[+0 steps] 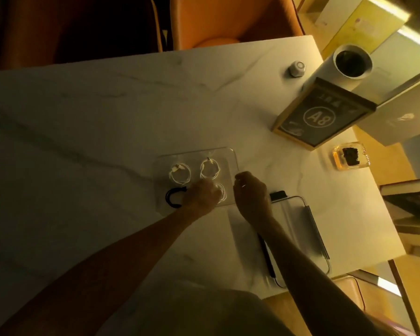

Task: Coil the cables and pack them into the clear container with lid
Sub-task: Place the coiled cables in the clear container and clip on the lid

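- A big white table (107, 122) with thin grey lines like marble fills most of the view.
- An orange chair (228, 20) stands at the far side of the table.
- A white tube-shaped thing (344, 66) with a dark hole on top stands at the far right corner.
- A dark sign (323, 115) in a wood frame says "A8". It stands just in front of the white tube.
- The clear lid (308, 229) lies flat on the table near the right edge, under the right arm.
- The clear container (230, 156) sits in the middle of the table, just beside the lid.
- The left hand (201, 197) reaches into the near part of the container. Its fingers are curled over a white coil (222, 192), but I cannot tell if it grips the coil.
- The right hand (250, 190) is at the right edge of the container. Its fingers are curled in, and I cannot tell what it holds.
- Two more white coils lie in the far part of the container, one on the left (180, 173) and one on the right (210, 169).
- A black cable (174, 197) is curled in the near left corner of the container, touching the left hand.
- A small clear dish (349, 156) with something dark in it sits near the right edge.
- A small white knob-like thing (296, 69) sits near the tube.
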